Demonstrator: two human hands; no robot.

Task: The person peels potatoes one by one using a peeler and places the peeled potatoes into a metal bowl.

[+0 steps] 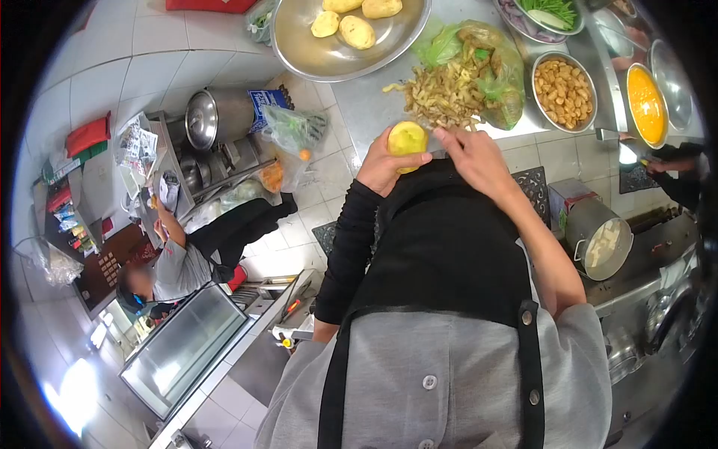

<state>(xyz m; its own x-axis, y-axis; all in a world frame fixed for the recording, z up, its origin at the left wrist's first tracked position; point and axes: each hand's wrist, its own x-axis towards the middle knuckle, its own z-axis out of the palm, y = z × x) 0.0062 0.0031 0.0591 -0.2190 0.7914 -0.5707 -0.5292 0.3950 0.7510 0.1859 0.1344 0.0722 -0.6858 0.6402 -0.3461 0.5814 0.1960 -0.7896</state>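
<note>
My left hand (383, 166) is wrapped round a yellow potato (407, 142), whose upper face looks peeled, just off the counter's near edge. Close beside it, my right hand (476, 161) has its fingers closed at the edge of the peel heap; what they hold is too small or hidden to name. A pile of potato peelings (441, 93) lies in front of both hands, partly spilling from a clear plastic bag (505, 82). Several pale potatoes (357, 32) rest in a large metal basin (299, 56) at the far left of the counter.
Right of the bag stands a bowl of brown chunks (563, 91), with a bowl of orange liquid (645, 105) beyond. A large pot (604, 249) sits lower right. A co-worker (187, 269) works at the left; another person's hands (666, 165) show at the right edge.
</note>
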